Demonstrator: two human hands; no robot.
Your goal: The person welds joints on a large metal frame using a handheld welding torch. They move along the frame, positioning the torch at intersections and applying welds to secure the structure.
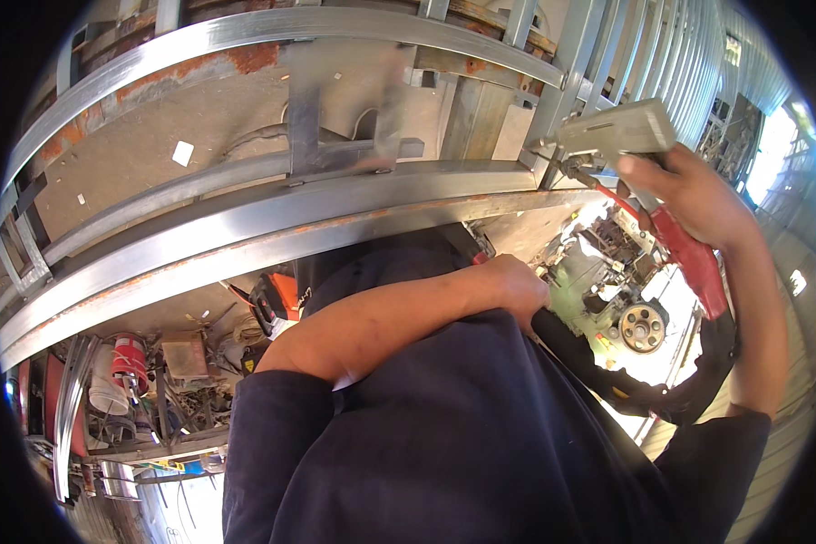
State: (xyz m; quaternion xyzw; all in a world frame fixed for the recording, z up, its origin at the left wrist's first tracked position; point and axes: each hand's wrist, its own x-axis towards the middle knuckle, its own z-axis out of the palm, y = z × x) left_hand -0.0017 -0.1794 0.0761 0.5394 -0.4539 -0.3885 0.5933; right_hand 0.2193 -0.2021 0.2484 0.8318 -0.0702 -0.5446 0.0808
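1. Workshop surroundings fill the view: a framework of galvanised steel channels (272,218) crosses from lower left to upper right, with rust streaks along some edges.
2. Behind the framework lies a dusty concrete floor (136,145) with a small white scrap on it.
3. At lower left a cluttered pile holds a red cylinder (129,361), buckets and assorted tools.
4. An orange and black power tool (276,304) sits just under the lowest channel, near the person's left elbow.
5. The right hand (694,195) is raised at upper right, fingers curled tight around the grip of a hand tool (648,172) with a grey metal head and red handles.
6. The tool's head touches the framework where an upright stud meets the long channel.
7. The left hand (517,286) rests low against the person's dark shirt, fingers curled shut; what it pinches, if anything, cannot be told.
8. A black hose or cable (607,372) loops below the right forearm, over a green machine with a round wheel (642,326).
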